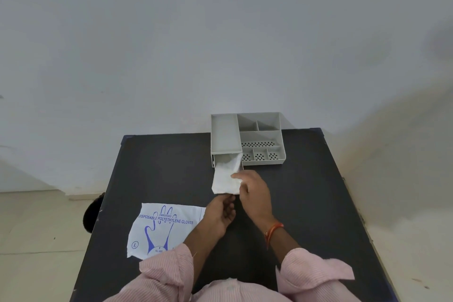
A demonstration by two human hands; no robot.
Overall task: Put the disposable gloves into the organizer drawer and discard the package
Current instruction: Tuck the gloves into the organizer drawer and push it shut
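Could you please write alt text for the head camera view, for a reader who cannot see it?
A person's two hands hold a white stack of gloves partly in the open drawer of a grey organizer on a black table, the right hand pinching its side, the left hand at its near edge. The printed package lies flat to the left.

White gloves [224,180] lie half inside the open grey drawer [214,163]; printed package [166,228] flat nearby.

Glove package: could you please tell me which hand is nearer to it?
Left. The left hand lies beside the glove package, at its right edge; the right hand is farther right, on the glove stack.
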